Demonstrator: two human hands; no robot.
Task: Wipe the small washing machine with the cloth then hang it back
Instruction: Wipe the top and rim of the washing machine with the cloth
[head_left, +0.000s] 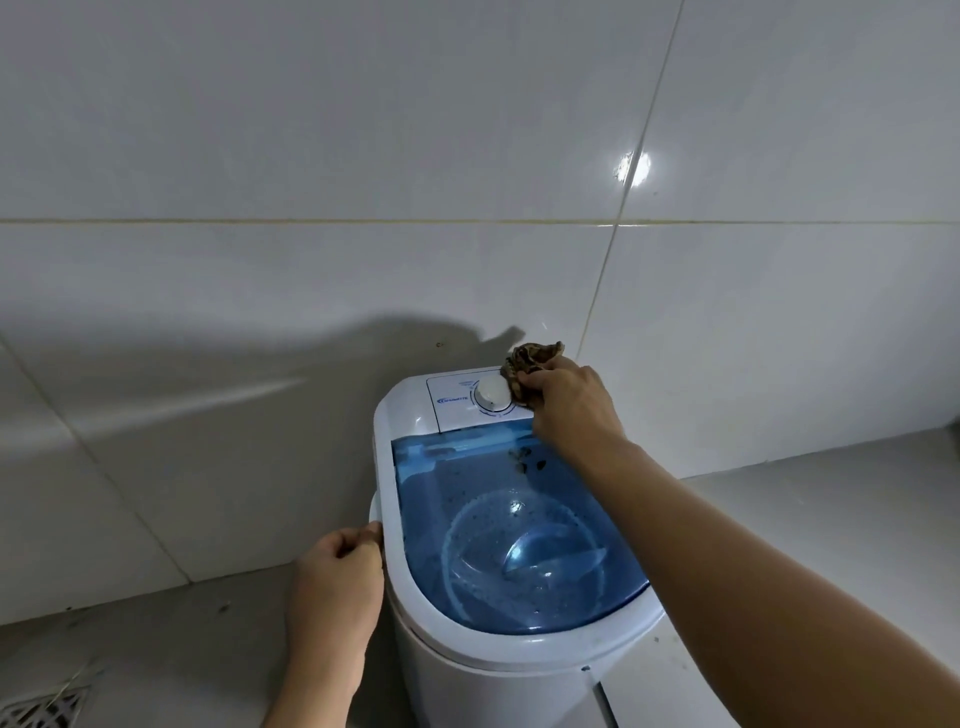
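A small white washing machine (415, 415) with a see-through blue lid (498, 519) stands against the tiled wall. Its white control panel at the back carries a round dial (492, 393). My right hand (569, 405) is shut on a crumpled brown patterned cloth (530, 358), pressed on the panel just right of the dial. My left hand (337, 577) has its fingers curled against the machine's left rim, which it grips. Dark specks of dirt (524, 460) lie on the lid near my right wrist.
White wall tiles (311, 260) rise close behind and left of the machine. Grey floor (156, 649) lies below, with a metal drain grate (44, 706) at the bottom left corner. A low ledge (831, 493) runs along the right.
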